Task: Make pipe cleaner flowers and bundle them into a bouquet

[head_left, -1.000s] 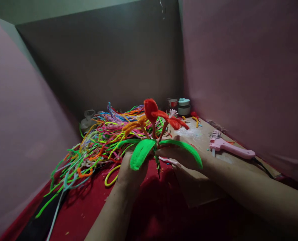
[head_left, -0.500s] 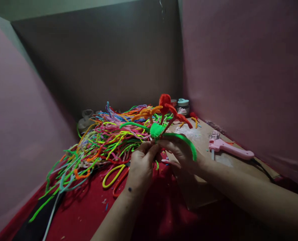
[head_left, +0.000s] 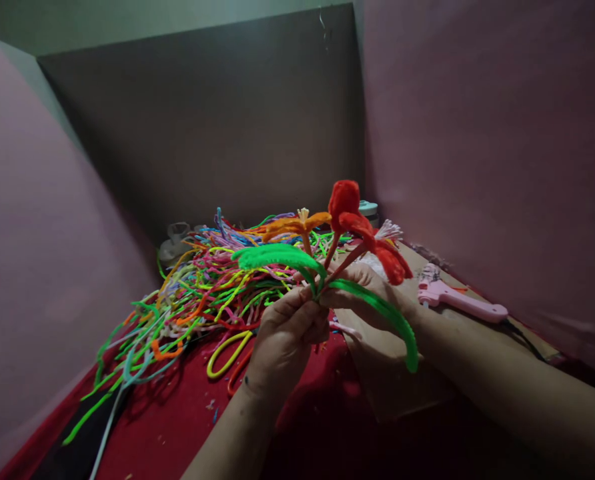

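Observation:
My left hand (head_left: 287, 327) pinches the gathered stems of a bunch of pipe-cleaner flowers (head_left: 345, 203). An orange bloom (head_left: 292, 227) with pale stamens stands on the left of the bunch, and red blooms with white stamens (head_left: 389, 231) are on the right. One fuzzy green leaf (head_left: 272, 255) bends left; another green leaf (head_left: 382, 310) droops to the right across my right hand (head_left: 362, 293). The fingers of that hand are closed at the base of the stems, partly hidden behind the leaf and stalks.
A large heap of coloured pipe cleaners (head_left: 227, 273) spreads on the red cloth (head_left: 167, 413) to the left. Scissors with a yellow handle (head_left: 217, 370) lie before it. On the right, a pink glue gun (head_left: 462, 300) rests on a board (head_left: 402, 387). A lidded jar (head_left: 368, 210) stands behind.
The bunch has turned and tilted, so the blooms and their stamens face more into view. The left green leaf now shows broadside, and the right leaf hangs lower.

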### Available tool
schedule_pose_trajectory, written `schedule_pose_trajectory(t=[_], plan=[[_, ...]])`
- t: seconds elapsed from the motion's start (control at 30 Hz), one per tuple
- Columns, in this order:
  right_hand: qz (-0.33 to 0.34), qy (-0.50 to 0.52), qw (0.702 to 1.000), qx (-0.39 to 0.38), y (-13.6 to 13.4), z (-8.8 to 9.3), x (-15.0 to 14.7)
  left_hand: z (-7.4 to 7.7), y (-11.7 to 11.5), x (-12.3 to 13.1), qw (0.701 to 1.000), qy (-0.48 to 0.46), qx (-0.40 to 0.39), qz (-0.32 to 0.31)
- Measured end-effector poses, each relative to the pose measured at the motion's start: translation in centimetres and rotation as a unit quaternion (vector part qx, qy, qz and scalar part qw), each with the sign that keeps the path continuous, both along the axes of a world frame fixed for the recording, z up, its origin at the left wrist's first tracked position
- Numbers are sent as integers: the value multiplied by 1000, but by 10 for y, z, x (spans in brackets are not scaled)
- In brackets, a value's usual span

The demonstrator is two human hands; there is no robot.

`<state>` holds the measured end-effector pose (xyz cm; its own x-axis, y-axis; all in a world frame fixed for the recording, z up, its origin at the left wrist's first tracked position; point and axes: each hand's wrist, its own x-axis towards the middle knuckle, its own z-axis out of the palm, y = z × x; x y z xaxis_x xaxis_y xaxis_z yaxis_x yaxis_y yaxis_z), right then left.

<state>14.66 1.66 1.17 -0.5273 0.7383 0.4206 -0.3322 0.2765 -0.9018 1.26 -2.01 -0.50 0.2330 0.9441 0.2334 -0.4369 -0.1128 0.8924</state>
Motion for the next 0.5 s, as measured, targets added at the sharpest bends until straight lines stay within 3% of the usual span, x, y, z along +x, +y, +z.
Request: schedule_pose_trajectory(t=[0.13,0.27,0.4,0.5], plan=[[17,-3,999,30,0,5,7,-4,0,-5,998,-8,-3,-65],[43,-40,998,36,11,-2,16,-6,2,-7,994,-42,-22,-103],[47,-39,998,27,20,-13,18,-7,1,-9,989,-68,-61,-115],[43,-23,999,24,16,-17,11,-6,0,-9,989,-60,-103,-87]])
